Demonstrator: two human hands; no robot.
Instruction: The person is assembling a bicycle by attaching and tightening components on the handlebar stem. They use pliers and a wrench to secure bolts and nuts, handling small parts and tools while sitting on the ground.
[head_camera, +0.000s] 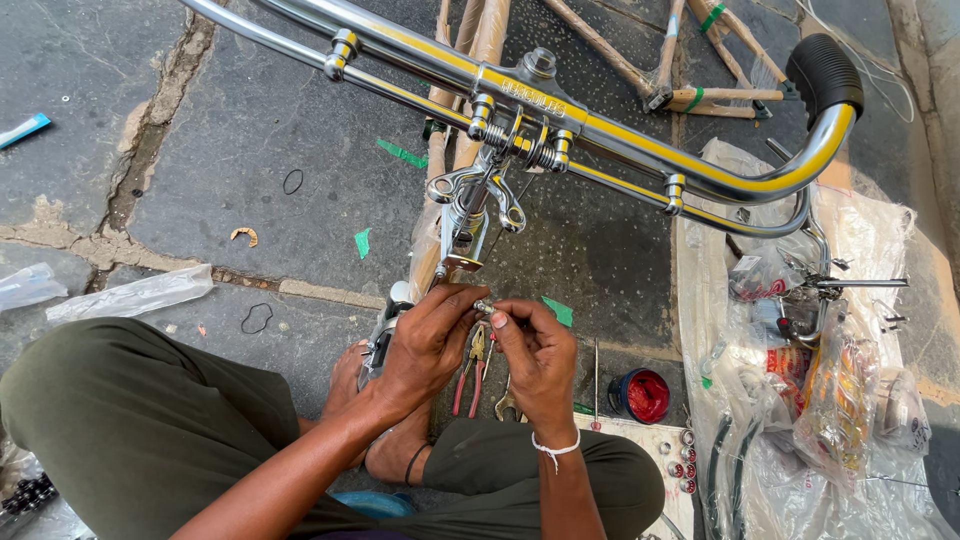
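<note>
Both hands on small metal fitting below the handlebar

Currently I see my left hand (428, 335) and right hand (535, 350) meeting just under the chrome bicycle handlebar (600, 135). Fingertips of both pinch a small silvery fitting (484, 306) between them, pressed tight on it; its exact shape is too small to tell. It sits just beside the lower end of the brake linkage (470, 215). Red-handled pliers (470, 372) lie on the ground directly below the hands. Red-capped tin (640, 395) near right, next to plastic bags of parts (820, 390).
</note>
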